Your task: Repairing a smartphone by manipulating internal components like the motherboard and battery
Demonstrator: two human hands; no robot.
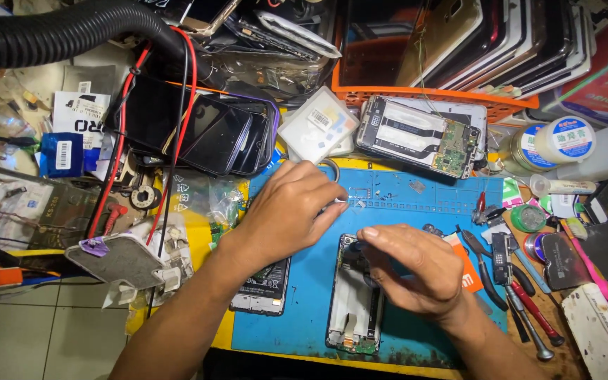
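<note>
Phone lies open on the blue mat; right hand pinches at its top edge, left hand nips a tiny part beside it. Risk: that part could slip into the clutter.

Dark phone screens stacked upper left, beside a white-and-blue labelled packet further left.

A phone repair workshop: opened phones lie about a blue work mat, with stacked screens, pliers and screwdrivers nearby.
</note>
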